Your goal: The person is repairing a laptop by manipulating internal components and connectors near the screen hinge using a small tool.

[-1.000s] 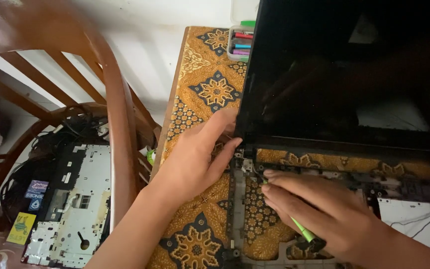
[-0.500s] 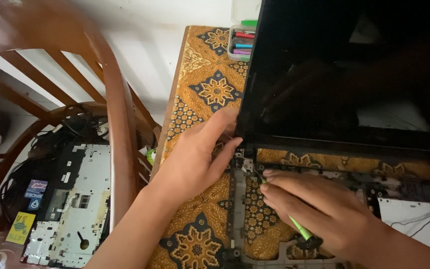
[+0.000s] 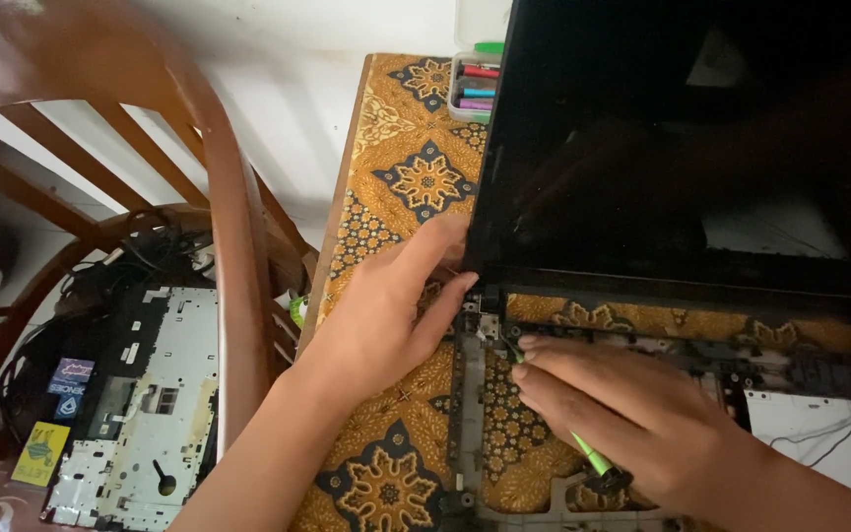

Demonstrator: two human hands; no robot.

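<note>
Looks like a home doing duty as a repair bench, not a proper workshop. Table [image 3: 396, 177] has a brown-and-gold patterned batik-style cloth, wooden chair [image 3: 229, 256] pulled up beside it. Stripped laptop cover panel [image 3: 140, 394] and tangled cables [image 3: 150, 256] dumped on the chair seat. Small case of coloured bits [image 3: 475, 87] at the table's far edge.

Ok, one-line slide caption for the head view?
Left hand steadies the laptop screen corner while right hand works a green screwdriver at the hinge.
</note>
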